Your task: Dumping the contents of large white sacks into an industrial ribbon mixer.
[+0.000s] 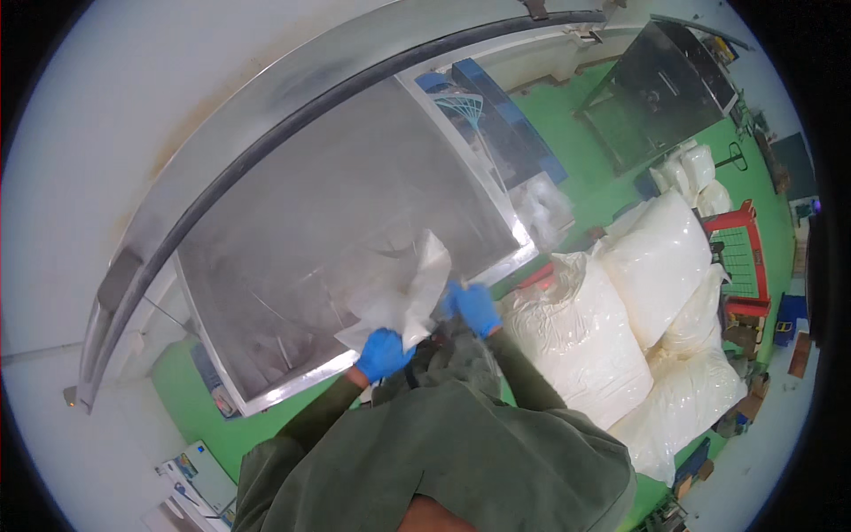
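The left gloved hand (386,355) grips the lower edge of a crumpled white sheet (428,275), which rises toward 1 o'clock above the metal bin (297,387). The right gloved hand (474,309), at 2 o'clock from the left, is beside the sheet; motion blur leaves its finger state undetermined. White sacks (576,346) lie at 3 o'clock; the dark cabinet (656,97) stands farther, toward 1 o'clock.

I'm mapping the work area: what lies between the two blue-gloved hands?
In the head view, a crumpled white sheet lies between the left hand and the blurred right hand, by the metal container's near rim.
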A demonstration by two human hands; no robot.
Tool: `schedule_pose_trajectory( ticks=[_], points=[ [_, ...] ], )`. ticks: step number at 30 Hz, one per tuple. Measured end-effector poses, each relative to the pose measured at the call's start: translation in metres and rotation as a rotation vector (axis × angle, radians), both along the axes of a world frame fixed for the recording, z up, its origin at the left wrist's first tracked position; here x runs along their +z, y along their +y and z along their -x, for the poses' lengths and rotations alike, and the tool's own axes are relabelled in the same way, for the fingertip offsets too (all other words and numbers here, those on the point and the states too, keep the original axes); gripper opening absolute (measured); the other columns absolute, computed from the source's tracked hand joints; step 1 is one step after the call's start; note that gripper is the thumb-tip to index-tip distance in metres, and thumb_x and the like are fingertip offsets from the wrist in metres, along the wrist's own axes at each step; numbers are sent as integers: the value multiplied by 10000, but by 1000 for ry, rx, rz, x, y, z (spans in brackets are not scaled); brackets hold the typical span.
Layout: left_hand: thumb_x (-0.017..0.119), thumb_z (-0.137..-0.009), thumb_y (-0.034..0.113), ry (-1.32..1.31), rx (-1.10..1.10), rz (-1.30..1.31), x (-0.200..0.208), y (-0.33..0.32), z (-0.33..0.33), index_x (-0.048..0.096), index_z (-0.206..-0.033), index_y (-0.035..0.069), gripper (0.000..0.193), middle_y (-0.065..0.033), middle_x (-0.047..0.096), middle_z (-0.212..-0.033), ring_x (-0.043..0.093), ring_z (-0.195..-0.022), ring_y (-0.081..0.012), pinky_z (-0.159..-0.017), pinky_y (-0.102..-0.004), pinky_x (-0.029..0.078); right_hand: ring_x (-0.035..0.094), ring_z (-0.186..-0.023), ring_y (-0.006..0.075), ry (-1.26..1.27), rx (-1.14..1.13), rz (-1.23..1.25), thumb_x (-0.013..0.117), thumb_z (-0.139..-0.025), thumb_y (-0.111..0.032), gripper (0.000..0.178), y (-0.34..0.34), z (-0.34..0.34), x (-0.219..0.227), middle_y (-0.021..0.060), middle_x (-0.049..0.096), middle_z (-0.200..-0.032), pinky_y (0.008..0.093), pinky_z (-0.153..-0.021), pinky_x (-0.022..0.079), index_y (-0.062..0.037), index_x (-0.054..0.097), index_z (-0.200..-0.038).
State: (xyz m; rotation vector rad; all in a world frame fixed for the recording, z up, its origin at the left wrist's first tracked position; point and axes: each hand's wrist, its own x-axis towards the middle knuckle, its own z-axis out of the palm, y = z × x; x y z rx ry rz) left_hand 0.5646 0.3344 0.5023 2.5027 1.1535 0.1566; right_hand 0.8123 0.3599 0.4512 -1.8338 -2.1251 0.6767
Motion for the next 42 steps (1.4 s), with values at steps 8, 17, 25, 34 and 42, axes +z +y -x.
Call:
schedule_pose_trajectory(
  ticks=[8, 17, 25, 34, 42],
  points=[
    [612, -701, 326, 84, -173, 119, 21, -25, -34, 545, -610, 19, 327, -156, 506, -611, 510, -590, -311, -556, -414, 407, 620, -880, 300, 23, -291, 450, 602, -679, -544, 505, 171, 63, -169, 120, 645, -943, 421, -729, 493, -85, 651, -885],
    [662, -647, 273, 339, -236, 197, 44, -36, -15, 521, -683, 36, 278, -135, 499, -670, 508, -640, -295, -569, -393, 410, 626, -863, 273, -52, 238, 475, 648, -672, -418, 420, 135, 140, -273, 94, 643, -970, 416, -712, 496, -128, 646, -975],
    [673, -695, 383, 340, 664, 97, 113, -13, 79, 590, -684, -40, 432, -223, 564, -634, 548, -588, -380, -553, -442, 431, 602, -882, 310, 360, -248, 59, 436, -841, -411, 361, 167, 64, -181, 136, 635, -912, 459, -802, 451, -126, 623, -959],
    [514, -829, 408, 478, 738, -349, 109, 43, 249, 624, -894, -2, 430, -279, 589, -746, 596, -688, -403, -572, -455, 455, 595, -754, 376, 185, -130, -355, 438, -845, -388, 351, 273, 52, 44, 167, 626, -809, 477, -677, 470, -93, 619, -901],
    [506, -826, 361, 256, 792, -395, 43, 25, 146, 636, -709, 35, 370, -183, 604, -666, 595, -631, -368, -560, -451, 471, 609, -746, 321, -90, 25, -70, 476, -838, -396, 379, 221, 29, 54, 180, 612, -781, 430, -664, 481, -131, 603, -1078]
  ],
)
